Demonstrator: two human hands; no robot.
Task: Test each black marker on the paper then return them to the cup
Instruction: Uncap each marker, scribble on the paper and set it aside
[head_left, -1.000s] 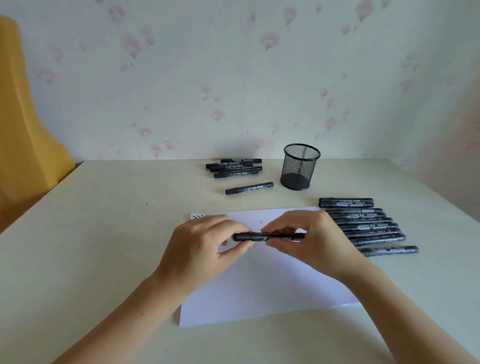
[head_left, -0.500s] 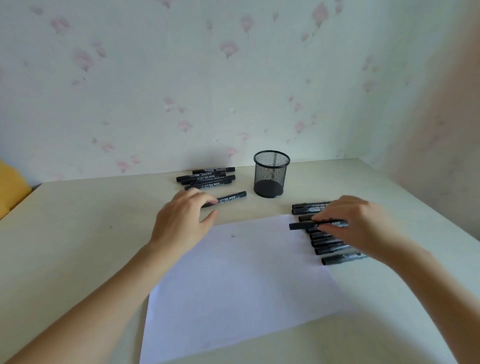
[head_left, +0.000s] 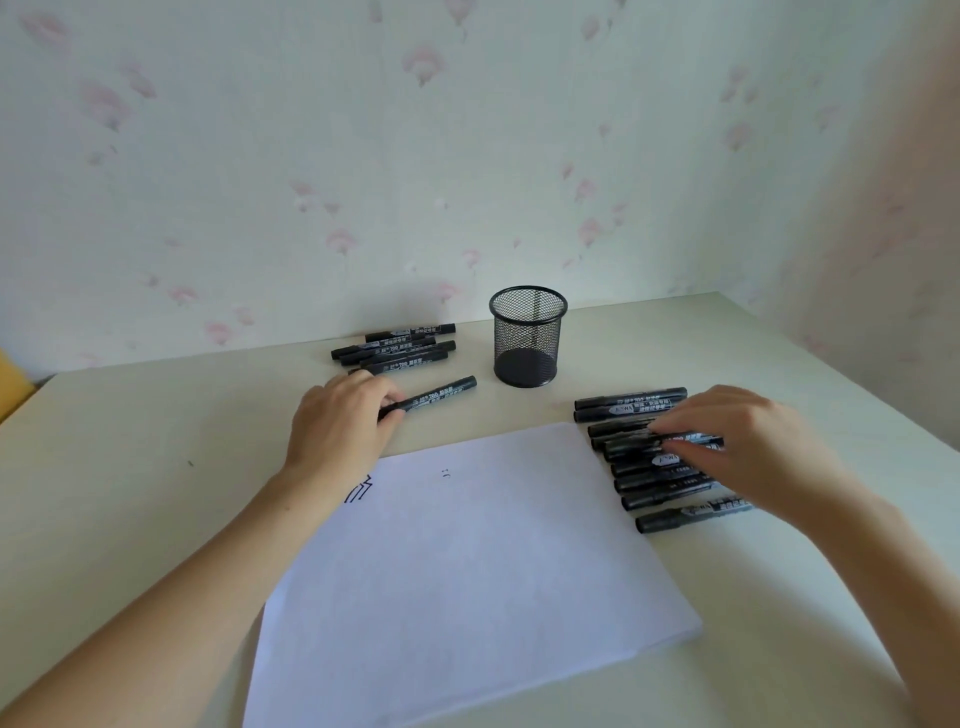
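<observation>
The left hand (head_left: 340, 422) lies on the pale cream surface (head_left: 156, 467) with its fingers curled round one end of a single black cylindrical marker with white print (head_left: 436, 399). This marker lies flat, to the left of and slightly nearer than the black wire-mesh cylindrical cup (head_left: 527, 336). The right hand (head_left: 748, 441) rests palm down, its fingertips pinching one black marker (head_left: 631, 443) in the row of black markers (head_left: 660, 457) that lies to the right of and nearer than the cup. The pinched marker sits across the middle of that row. A second group of black markers (head_left: 397, 348) lies directly left of the cup, close to the floral-patterned wall (head_left: 363, 156). The cup stands upright; no marker shows through its mesh. The white rectangular sheet of paper (head_left: 467, 561) lies flat, nearer than the cup, between both forearms. Black pen strokes (head_left: 359, 491) mark its far-left corner, partly hidden by the left wrist.
</observation>
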